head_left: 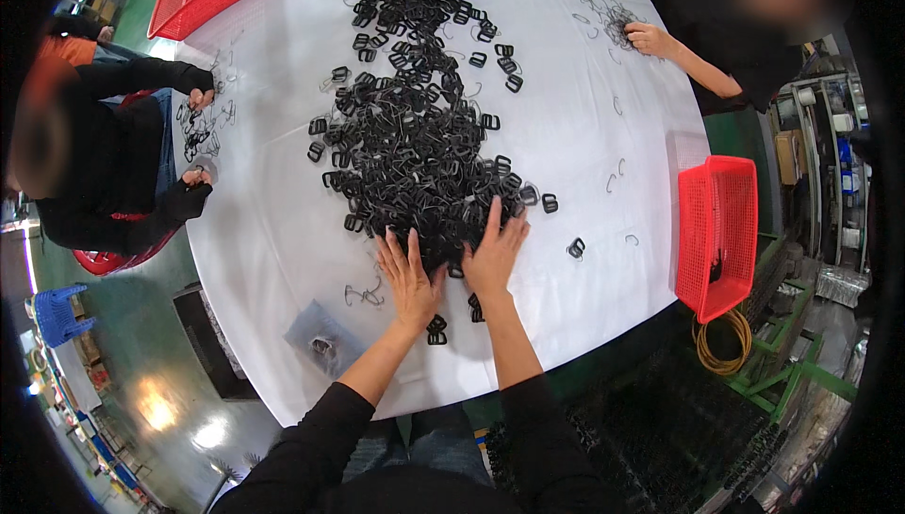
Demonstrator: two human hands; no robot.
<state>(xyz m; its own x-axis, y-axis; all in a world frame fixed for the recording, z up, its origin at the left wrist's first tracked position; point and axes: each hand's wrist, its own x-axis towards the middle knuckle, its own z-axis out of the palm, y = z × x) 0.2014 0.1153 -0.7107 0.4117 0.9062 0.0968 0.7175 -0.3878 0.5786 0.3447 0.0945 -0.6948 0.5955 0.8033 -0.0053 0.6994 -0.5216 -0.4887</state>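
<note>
Black sleeves (319, 434) at six, then left hand (410, 288) and right hand (491, 260), loosely spread, equally close, touching the buckle pile (415, 151) at twelve o'clock. Basically runs twelve-to-six lengthwise.

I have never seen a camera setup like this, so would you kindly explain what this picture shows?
There is no machine here, only a person's bare hands. The single view comes from a wide fisheye camera on their head, looking down, so straight edges bend near the rim. The left hand and right hand, fingers spread, touch the near end of a long pile of black buckle-like pieces; I cannot tell whether either holds one. The pile lies on a white-covered table, with a plastic bag left of the left forearm and red baskets at its sides. Other people work at both sides.
</note>
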